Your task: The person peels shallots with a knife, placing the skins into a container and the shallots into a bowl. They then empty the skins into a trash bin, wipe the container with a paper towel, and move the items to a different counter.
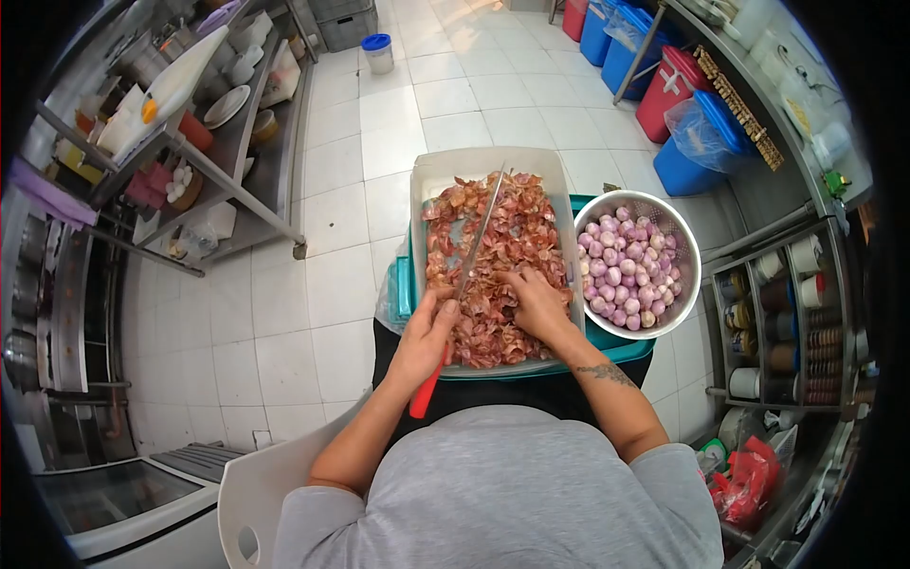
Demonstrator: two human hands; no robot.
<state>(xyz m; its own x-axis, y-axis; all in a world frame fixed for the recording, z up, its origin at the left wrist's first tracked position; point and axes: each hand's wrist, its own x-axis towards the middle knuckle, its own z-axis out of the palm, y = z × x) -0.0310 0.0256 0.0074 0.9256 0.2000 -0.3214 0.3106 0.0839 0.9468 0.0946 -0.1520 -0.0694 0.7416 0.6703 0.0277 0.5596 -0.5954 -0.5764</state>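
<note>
A kitchen knife with a long blade and a red handle is in my left hand. Its blade points away from me over a translucent plastic tub. Reddish-brown shallot skins are spread across the tub. My right hand reaches into these skins with its fingers apart; the fingertips are partly buried, and I see nothing held there. To the right of the tub, a metal colander holds many peeled purple-white shallots.
Beneath the tub and colander is a teal tray or lid. Metal shelving with kitchenware stands left. Blue bins and a red bin line the right side. A white bucket with a blue lid sits farther ahead on the tiled floor.
</note>
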